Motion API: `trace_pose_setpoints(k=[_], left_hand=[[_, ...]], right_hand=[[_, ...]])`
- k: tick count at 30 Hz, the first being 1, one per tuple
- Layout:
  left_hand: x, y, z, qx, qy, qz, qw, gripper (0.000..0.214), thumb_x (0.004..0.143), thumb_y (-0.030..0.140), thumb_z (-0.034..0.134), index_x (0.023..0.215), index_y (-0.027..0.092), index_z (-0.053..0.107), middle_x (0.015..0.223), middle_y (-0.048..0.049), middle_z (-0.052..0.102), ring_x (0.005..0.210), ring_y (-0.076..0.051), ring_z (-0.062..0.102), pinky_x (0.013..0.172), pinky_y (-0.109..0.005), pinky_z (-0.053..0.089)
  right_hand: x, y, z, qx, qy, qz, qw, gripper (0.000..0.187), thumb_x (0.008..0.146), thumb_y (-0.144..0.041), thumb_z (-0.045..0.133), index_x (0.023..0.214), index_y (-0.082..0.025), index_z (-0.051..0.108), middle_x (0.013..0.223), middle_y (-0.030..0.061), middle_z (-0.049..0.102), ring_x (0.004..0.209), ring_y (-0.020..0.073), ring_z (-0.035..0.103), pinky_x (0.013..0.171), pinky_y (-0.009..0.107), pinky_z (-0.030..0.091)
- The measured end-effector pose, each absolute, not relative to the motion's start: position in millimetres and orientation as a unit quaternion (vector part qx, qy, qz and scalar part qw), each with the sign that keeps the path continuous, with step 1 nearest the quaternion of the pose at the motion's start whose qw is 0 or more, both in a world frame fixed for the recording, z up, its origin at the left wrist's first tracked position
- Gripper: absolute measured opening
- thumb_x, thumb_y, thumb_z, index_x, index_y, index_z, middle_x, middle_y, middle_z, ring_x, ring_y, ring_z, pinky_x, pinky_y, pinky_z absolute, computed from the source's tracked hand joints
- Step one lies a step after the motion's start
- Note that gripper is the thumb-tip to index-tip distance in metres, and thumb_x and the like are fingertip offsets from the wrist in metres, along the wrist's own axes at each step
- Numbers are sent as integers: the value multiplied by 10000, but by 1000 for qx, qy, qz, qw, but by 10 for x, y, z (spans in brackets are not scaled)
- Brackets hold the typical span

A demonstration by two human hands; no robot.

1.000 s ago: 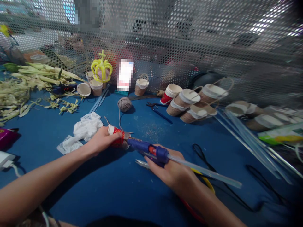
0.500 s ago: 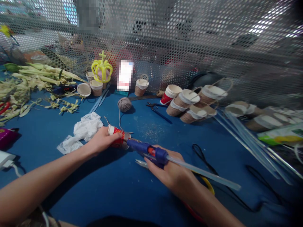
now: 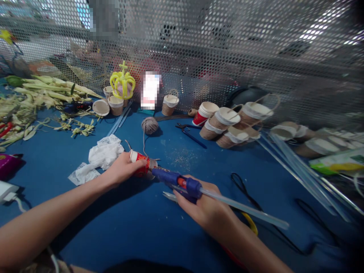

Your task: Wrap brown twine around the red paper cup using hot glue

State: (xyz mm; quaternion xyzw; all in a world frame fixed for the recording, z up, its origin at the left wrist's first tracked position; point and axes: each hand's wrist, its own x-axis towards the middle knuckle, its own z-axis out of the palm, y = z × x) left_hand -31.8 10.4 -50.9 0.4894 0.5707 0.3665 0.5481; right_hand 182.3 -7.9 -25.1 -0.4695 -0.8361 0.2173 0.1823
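My left hand [image 3: 125, 168] is closed round a red and white paper cup [image 3: 141, 158] that lies tilted on its side, its base end toward the right. Grey-brown yarn is wound about that end, and a strand runs from it back to a ball of yarn [image 3: 149, 125]. In my right hand [image 3: 201, 201] is a blue hot glue gun [image 3: 170, 177], its nozzle at the yarn-wrapped end of the cup; whether it touches I cannot tell. A long clear glue stick [image 3: 247, 207] sticks out of the gun's rear. Scissors [image 3: 170, 196] lie partly hidden under my right hand.
Crumpled white lace [image 3: 105, 153] lies beside my left wrist. Behind stand a yellow crown-shaped piece [image 3: 123, 81], pliers [image 3: 190, 134] and several twine-wrapped cups [image 3: 223, 123]. Loose glue sticks [image 3: 304, 174] and a black cord [image 3: 247, 193] are at right. A perforated metal screen [image 3: 193, 49] closes off the back.
Almost nothing differs. Both hands keep their places, with the glue gun's nozzle still at the wrapped end of the cup.
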Motion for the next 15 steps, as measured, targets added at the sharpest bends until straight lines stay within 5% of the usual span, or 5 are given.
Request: trace_pose_setpoints(k=[15], left_hand=[[-328, 104, -544, 490, 579, 365, 540, 189, 666, 309, 536, 593, 136, 520, 499, 36, 461, 450, -69, 359, 439, -204, 274]], right_hand=[[1806, -103, -222, -457, -838, 245, 169, 49, 755, -225, 485, 717, -217, 515, 665, 15, 613, 601, 172, 577, 577, 281, 425]])
